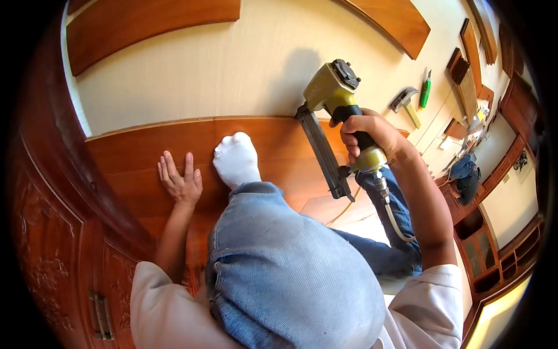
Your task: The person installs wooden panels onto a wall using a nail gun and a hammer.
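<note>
My right hand (367, 132) is wrapped round the black grip of a yellow-green pneumatic nail gun (332, 87). Its long dark magazine slants down toward me, and an air hose (397, 224) runs from the fitting at the handle's end. The gun's nose is near the far edge of the reddish-brown floorboards (273, 136); whether it touches them I cannot tell. My left hand (181, 181) lies flat on the boards with its fingers stretched out. Between the hands, my foot in a white sock (237, 158) presses on the same boards.
Loose boards (157, 26) lie on the pale subfloor ahead. A hammer (406, 104) and a green utility knife (426, 90) rest to the right. Carved wooden doors (49, 256) stand close on my left. Farther right are wooden cabinets (482, 256) and a dark blue bundle (465, 177).
</note>
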### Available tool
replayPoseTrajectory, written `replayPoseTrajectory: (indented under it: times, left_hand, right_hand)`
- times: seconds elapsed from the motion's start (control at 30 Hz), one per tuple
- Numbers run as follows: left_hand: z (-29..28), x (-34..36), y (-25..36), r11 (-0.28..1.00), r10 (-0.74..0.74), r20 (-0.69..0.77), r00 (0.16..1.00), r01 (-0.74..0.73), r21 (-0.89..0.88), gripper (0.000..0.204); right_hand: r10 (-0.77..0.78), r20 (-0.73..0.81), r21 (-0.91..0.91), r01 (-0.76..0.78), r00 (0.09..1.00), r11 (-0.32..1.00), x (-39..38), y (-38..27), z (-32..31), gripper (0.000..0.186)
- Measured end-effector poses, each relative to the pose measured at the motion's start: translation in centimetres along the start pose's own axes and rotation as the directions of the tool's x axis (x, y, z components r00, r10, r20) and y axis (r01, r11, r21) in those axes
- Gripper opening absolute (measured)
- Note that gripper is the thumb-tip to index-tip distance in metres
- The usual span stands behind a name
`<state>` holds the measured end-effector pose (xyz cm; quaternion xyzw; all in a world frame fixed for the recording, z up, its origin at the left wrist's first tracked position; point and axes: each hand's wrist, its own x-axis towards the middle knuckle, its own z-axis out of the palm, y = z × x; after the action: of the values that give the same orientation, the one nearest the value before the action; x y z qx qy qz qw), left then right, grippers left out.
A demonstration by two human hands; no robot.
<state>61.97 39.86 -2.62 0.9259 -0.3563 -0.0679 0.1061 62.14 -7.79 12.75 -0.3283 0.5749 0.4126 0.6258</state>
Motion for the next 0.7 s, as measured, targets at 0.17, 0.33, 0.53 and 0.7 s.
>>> replayPoseTrajectory:
  times: [0.17, 0.33, 0.53, 0.7]
  left_hand:
    - [0.2, 0.0, 0.0, 1.000, -0.001, 0.006, 1.000, 0.001, 0.010, 0.046]
    - [0.0, 0.7, 0.0, 0.999, 0.029, -0.019, 0.999, -0.029, 0.017, 0.046]
    - [-0.2, 0.7, 0.2, 1.000, 0.025, -0.016, 1.000, -0.025, 0.006, 0.047]
    - [-0.7, 0.7, 0.0, 0.999, 0.039, 0.028, 0.999, -0.038, -0.018, 0.050]
  right_hand:
    - [0.003, -0.053, -0.080, -0.007, 0.999, 0.997, -0.9, 0.1, -2.9, 0.033]
    - [0.026, -0.008, -0.008, -0.026, 1.000, 1.000, -0.8, 1.1, -6.0, 0.040]
    - [-0.013, -0.056, -0.033, 0.011, 0.998, 0.999, -1.3, 2.1, -7.6, 0.031]
    - [-0.215, -0.015, -0.430, 0.188, 0.976, 0.883, -1.6, 4.6, -9.0, 0.043]
